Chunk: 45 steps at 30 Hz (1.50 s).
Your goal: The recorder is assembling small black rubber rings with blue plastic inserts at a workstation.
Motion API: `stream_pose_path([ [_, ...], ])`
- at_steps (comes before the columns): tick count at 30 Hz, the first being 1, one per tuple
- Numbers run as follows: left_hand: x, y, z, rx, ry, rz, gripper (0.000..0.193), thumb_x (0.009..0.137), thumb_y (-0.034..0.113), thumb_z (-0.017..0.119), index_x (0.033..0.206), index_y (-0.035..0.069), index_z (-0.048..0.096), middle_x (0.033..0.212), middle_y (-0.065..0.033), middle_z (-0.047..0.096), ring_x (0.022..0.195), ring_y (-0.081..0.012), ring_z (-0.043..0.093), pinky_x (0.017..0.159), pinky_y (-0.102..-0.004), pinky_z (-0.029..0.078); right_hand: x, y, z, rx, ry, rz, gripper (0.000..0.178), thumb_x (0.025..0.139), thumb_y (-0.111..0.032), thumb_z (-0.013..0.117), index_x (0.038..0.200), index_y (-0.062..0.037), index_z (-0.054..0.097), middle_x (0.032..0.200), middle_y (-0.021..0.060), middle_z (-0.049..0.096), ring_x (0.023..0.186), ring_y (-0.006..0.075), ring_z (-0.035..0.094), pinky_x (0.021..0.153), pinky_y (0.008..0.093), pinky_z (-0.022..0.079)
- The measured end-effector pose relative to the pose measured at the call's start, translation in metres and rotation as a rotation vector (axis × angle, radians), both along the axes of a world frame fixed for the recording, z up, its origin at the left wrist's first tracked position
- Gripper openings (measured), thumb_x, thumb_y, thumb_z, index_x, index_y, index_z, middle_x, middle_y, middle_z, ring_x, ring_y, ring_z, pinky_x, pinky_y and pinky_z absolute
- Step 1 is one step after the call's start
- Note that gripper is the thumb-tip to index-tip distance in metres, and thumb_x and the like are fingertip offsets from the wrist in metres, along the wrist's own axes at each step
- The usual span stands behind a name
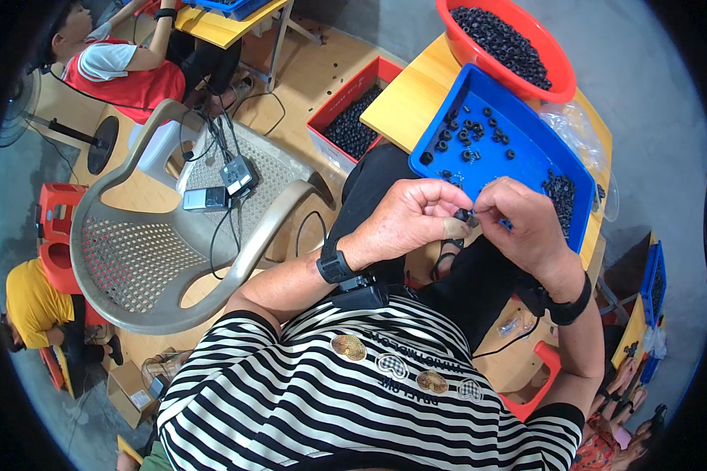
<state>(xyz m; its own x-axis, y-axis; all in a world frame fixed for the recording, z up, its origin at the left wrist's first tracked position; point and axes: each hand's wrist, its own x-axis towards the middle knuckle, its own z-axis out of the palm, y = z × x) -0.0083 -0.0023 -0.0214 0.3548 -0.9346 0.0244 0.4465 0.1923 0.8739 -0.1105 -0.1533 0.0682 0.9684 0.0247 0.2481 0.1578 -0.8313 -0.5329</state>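
Note:
My left hand [416, 216] pinches a small black ring-shaped part [463, 214] between thumb and fingertips, and a strip of tape or bandage wraps its thumb. Close against it, my right hand [522, 224] has its fingers pressed together at the same part; whatever lies between those fingertips is too small to make out. Both hands hover over the near edge of a blue tray [518, 114]. Loose black ring-shaped parts [467, 133] lie scattered in the tray, and a heap of smaller dark pieces [559, 195] fills its right corner, partly behind my right hand.
A red basin [558, 59] full of black parts stands beyond the tray on a yellow table [408, 110]. Clear plastic bags [577, 129] lie beside it. Left of the table sits a red crate [318, 122] of parts. A grey chair [118, 259] holds adapters and cables. Other people work around me.

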Motion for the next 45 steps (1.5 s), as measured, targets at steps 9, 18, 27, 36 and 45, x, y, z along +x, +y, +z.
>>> stream_pose_path([
  [9, -0.003, 0.002, 0.002, -0.041, -0.008, -0.017, 0.027, 0.080, -0.003, 0.066, 0.107, -0.001, 0.060, 0.097, -0.0039, 0.064, 0.088, -0.0075, 0.061, 0.080, -0.0219, 0.050, -0.004, 0.008, 0.006, -0.045, 0.012, 0.034, 0.014, 0.070, 0.000, 0.064, 0.078, -0.0048, 0.054, 0.072, 0.0098, 0.056, 0.068, 0.0278, 0.059, 0.058, 0.0338, 0.048],
  [18, 0.000, 0.002, 0.002, -0.012, 0.027, -0.007, 0.026, 0.079, -0.003, 0.067, 0.103, -0.001, 0.059, 0.096, -0.0045, 0.064, 0.087, -0.0081, 0.061, 0.079, -0.0223, 0.051, -0.006, 0.008, 0.008, 0.101, 0.044, -0.027, 0.017, 0.073, 0.002, 0.061, 0.089, -0.0054, 0.061, 0.076, 0.0101, 0.059, 0.070, 0.0243, 0.060, 0.061, 0.0311, 0.048],
  [27, 0.001, 0.005, -0.003, 0.015, -0.009, 0.039, 0.025, 0.078, -0.002, 0.068, 0.102, 0.000, 0.060, 0.092, -0.0047, 0.064, 0.083, -0.0090, 0.063, 0.076, -0.0227, 0.052, 0.002, -0.097, -0.012, -0.117, 0.316, -0.350, 0.015, 0.073, -0.005, 0.065, 0.087, -0.0016, 0.061, 0.073, 0.0120, 0.061, 0.070, 0.0250, 0.061, 0.064, 0.0347, 0.048],
  [36, 0.007, 0.007, -0.005, 0.047, 0.008, 0.078, 0.022, 0.082, 0.002, 0.065, 0.104, 0.001, 0.060, 0.088, -0.0050, 0.064, 0.074, -0.0079, 0.060, 0.066, -0.0208, 0.050, 0.014, -0.136, -0.051, -0.233, 0.447, -0.498, 0.018, 0.071, -0.006, 0.068, 0.088, -0.0033, 0.062, 0.078, 0.0131, 0.063, 0.075, 0.0284, 0.062, 0.069, 0.0373, 0.049],
  [45, 0.011, 0.002, -0.006, 0.067, 0.024, 0.034, 0.022, 0.083, 0.002, 0.065, 0.104, 0.000, 0.060, 0.087, -0.0048, 0.064, 0.072, -0.0078, 0.060, 0.066, -0.0214, 0.051, 0.048, -0.098, -0.065, -0.080, 0.381, -0.239, 0.016, 0.073, -0.008, 0.066, 0.088, -0.0034, 0.063, 0.076, 0.0132, 0.063, 0.073, 0.0281, 0.062, 0.067, 0.0380, 0.049],
])
